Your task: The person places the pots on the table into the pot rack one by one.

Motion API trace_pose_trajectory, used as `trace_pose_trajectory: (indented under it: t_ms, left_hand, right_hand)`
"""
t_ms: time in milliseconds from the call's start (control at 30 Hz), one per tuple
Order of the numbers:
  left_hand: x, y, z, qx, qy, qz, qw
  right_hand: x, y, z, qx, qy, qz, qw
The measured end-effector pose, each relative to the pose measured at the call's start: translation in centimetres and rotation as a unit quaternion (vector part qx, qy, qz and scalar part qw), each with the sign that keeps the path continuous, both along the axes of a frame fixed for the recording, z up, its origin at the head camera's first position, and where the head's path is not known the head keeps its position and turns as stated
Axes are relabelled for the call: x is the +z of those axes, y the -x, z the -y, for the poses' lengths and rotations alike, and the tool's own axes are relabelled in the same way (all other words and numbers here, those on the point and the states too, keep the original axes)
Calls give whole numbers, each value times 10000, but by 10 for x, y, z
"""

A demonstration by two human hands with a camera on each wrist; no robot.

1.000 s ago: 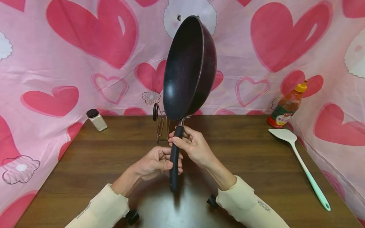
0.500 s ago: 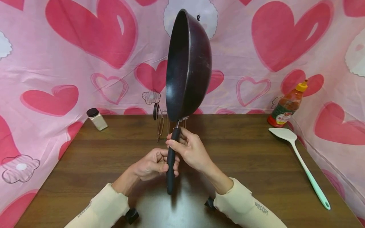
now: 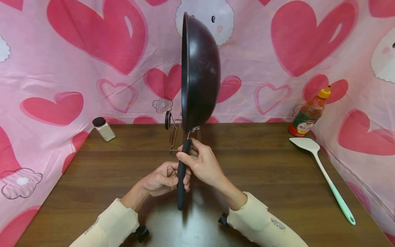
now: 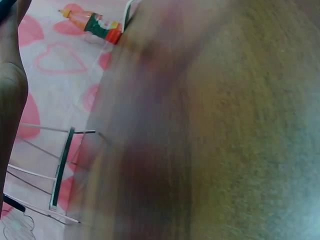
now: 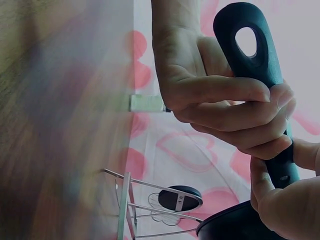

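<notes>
A dark wok (image 3: 202, 72) stands upright in the air, its bowl at the top and turned side-on, so mostly its scuffed outer side shows. Its black handle (image 3: 181, 181) points down. My left hand (image 3: 163, 179) pinches the lower part of the handle between thumb and fingers. Higher up, close under the bowl, my right hand (image 3: 202, 161) grips the handle with the thumb across its front. In the right wrist view the left hand's fingers (image 5: 235, 117) wrap the handle below its hanging hole. The left wrist view shows only a sliver of hand at its left edge.
Behind the wok a wire rack (image 3: 174, 133) stands at the table's back. A black-lidded jar (image 3: 105, 129) is at back left. A sauce bottle (image 3: 310, 111) stands at back right, with a pale spatula (image 3: 327, 175) lying before it. A patterned cloth (image 3: 123, 41) hangs behind the table (image 3: 102, 178).
The wok has turned about its handle so its inside has swung out of sight and its outer side faces me. Both hands have shifted slightly left with the handle.
</notes>
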State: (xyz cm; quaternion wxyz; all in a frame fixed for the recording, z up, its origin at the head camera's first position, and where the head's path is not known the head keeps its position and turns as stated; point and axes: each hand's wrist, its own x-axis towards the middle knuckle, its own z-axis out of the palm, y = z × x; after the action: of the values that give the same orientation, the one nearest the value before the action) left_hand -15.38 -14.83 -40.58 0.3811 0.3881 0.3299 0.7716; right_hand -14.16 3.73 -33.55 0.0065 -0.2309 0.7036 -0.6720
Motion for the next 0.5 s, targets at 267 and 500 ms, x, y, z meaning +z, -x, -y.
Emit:
trace_pose_trajectory:
  t_ms: [267,500]
  left_hand:
    - [-7,-2,3,46,15,314,9995]
    - [-7,-1,5,213,134,358,9990]
  right_hand:
    - [-9,2,4,-106,-94,134,9998]
    - [-11,7,4,-197,-149,-19,9997]
